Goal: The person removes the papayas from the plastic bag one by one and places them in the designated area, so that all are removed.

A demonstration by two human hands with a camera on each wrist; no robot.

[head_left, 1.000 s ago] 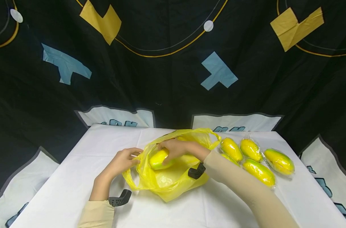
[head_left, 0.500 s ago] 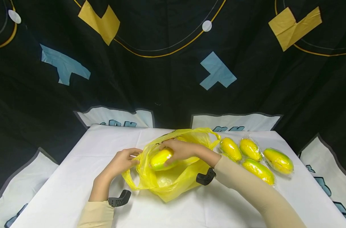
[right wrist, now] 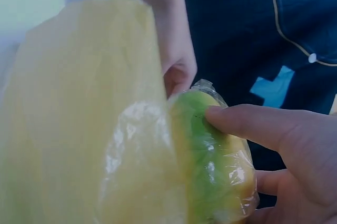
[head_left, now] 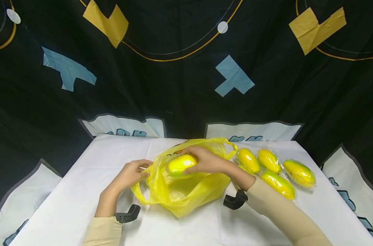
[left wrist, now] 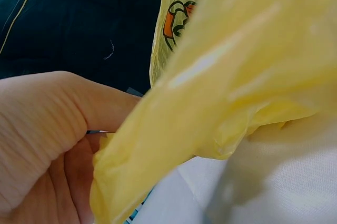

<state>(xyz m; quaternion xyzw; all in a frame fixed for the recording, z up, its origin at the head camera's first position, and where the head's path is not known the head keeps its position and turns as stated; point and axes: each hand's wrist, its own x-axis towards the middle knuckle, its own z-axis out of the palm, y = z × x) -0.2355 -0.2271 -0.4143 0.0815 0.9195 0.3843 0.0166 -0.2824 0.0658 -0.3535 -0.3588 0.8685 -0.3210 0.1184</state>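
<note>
My right hand (head_left: 206,160) grips a yellow-green mango (head_left: 180,164) over the mouth of a yellow plastic bag (head_left: 189,201). Clear film wraps the mango (right wrist: 200,145), as the right wrist view shows, with the thumb on its green side. At the bag's left edge, my left hand (head_left: 128,176) pinches the thin plastic between thumb and fingers. In the left wrist view the bag (left wrist: 210,92) covers the fingertips. Whether anything lies in the bottom of the bag is hard to tell. One bag handle loops out on the left, another at the back right.
Several more film-wrapped mangoes, one of them a mango (head_left: 299,173) at the far right, lie right of the bag on the white tablecloth (head_left: 66,205). One is partly hidden behind the right forearm. A dark curtain (head_left: 174,99) hangs behind the table.
My right hand has drawn the mango up and slightly to the right, out toward the bag's mouth. The right forearm has shifted right. My left hand stays on the bag's edge.
</note>
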